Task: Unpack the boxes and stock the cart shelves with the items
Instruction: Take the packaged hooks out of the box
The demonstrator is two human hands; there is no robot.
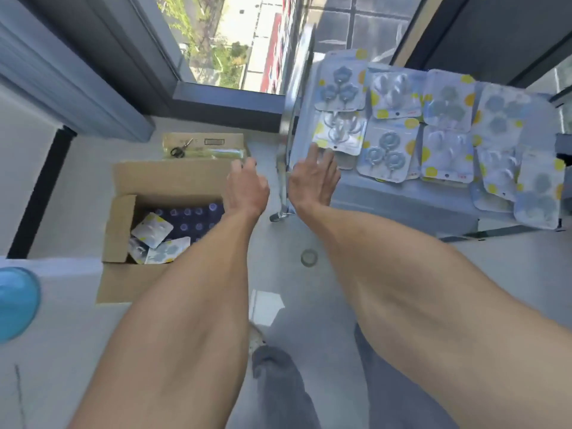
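Right hand (312,178) flat, fingers straight, touching a hook pack (337,134) on the cart shelf (387,193). Left hand (246,184) loosely curled, holding nothing, above the open box (123,230); 3 packs (151,232) left inside. Packs look light, flat and slick: pinch the card edge, not the blister.

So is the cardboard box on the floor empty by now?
Not empty. The open cardboard box still holds a few loose hook packs lying on a dark layer of further items; how deep that layer goes cannot be told.
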